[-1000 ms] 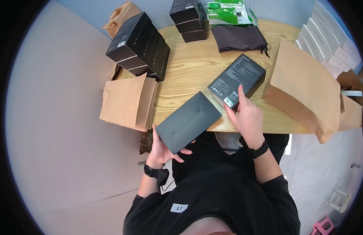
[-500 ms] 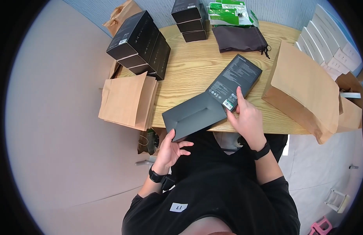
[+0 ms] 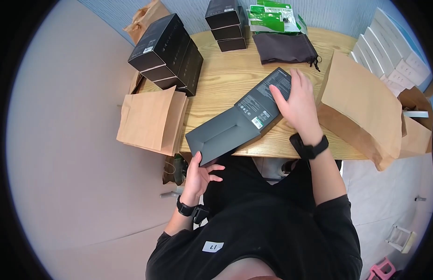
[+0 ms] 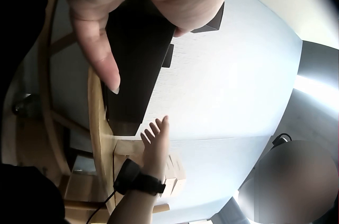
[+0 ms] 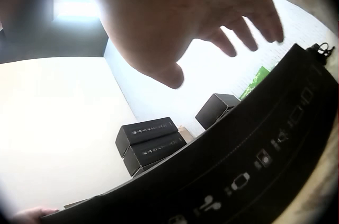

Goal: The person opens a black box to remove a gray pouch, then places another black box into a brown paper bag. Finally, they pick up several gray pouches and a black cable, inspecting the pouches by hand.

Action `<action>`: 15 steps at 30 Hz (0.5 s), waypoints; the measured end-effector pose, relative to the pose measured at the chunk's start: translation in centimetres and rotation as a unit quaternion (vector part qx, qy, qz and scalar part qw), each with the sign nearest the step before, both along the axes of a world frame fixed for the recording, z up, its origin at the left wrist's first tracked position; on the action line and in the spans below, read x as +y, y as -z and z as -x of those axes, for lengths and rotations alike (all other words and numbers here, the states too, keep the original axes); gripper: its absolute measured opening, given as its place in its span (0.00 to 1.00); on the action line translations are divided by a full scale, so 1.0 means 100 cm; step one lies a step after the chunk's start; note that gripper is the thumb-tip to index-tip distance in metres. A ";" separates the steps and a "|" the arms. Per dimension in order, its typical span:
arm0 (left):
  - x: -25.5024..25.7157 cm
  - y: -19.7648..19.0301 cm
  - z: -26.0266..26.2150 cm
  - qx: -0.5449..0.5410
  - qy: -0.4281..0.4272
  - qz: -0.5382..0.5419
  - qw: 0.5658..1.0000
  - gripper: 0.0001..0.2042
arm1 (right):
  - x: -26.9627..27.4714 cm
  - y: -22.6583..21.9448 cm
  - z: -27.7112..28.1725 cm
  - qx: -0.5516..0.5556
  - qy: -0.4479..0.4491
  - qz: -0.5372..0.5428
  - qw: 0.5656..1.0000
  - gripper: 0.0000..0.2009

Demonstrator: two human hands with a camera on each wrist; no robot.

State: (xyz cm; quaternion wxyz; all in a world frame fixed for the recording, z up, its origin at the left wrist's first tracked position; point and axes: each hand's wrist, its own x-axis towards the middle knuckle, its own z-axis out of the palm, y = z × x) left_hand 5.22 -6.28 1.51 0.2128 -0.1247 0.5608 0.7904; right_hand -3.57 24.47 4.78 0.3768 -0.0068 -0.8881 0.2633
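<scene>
While the left hand pinches the plain dark box over the near edge of the table, the right hand, fingers spread, hovers above the printed box adjoining it.

One printed box, one plain dark box, one tabletop, one drawstring pouch, two wristbands, one pink stool, three black boxes stacked behind.

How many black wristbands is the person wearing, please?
2: the left wristband, just behind the left hand, and the right wristband, just behind the right hand. No other seems hidden.
</scene>
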 end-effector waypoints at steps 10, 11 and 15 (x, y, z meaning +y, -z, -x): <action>-0.002 -0.006 0.002 0.028 -0.031 0.021 0.999 0.29 | 0.020 0.010 0.016 -0.181 -0.090 0.080 0.976 0.39; -0.003 -0.005 0.002 0.028 -0.032 0.021 0.999 0.29 | 0.021 0.008 0.014 -0.182 -0.090 0.081 0.976 0.39; -0.003 -0.004 0.001 0.038 -0.054 0.019 0.998 0.29 | 0.023 0.007 0.011 -0.185 -0.107 0.083 0.973 0.39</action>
